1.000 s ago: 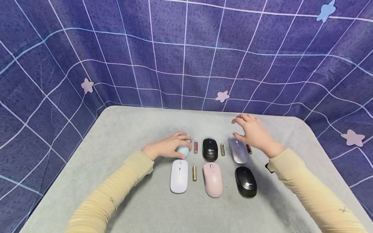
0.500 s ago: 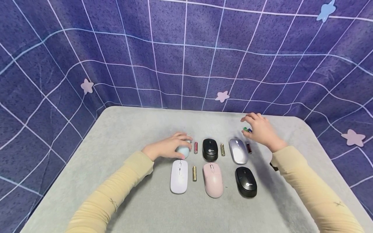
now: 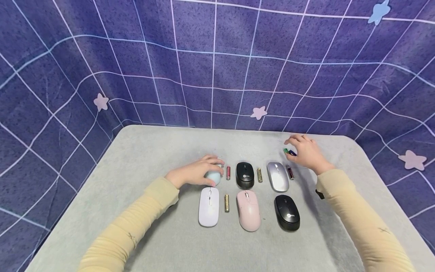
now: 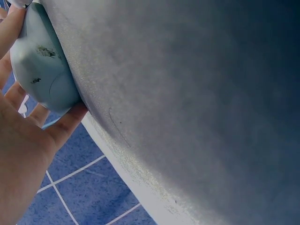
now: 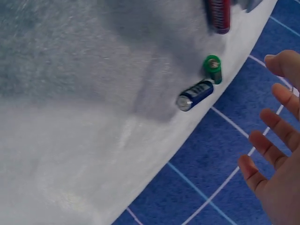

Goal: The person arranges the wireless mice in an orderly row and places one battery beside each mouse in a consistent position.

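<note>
My left hand (image 3: 198, 171) grips a light blue computer mouse (image 3: 213, 176), thumb on the near side and fingers over the far side. The left wrist view shows the mouse's blue shell (image 4: 49, 61) held between thumb and fingers. My right hand (image 3: 305, 153) hovers at the back right, fingers spread and slightly bent, holding nothing. Just by its thumb lie a green battery (image 5: 213, 69) and a blue battery (image 5: 196, 95), end to end on the table. A dark red battery (image 3: 290, 172) lies beside the silver mouse (image 3: 278, 176), nearer than that hand.
Between the arms stand a black mouse (image 3: 245, 175), a white mouse (image 3: 209, 207), a pink mouse (image 3: 249, 210) and another black mouse (image 3: 287, 212). A red battery (image 3: 228, 172) and gold batteries, one by the white mouse (image 3: 226, 203), lie among them. A purple gridded cloth (image 3: 190, 75) hangs behind the table.
My right hand has moved right, off the silver mouse, and then a little further right. The green and blue batteries have come into view beside its thumb. My left hand stays on the light blue mouse.
</note>
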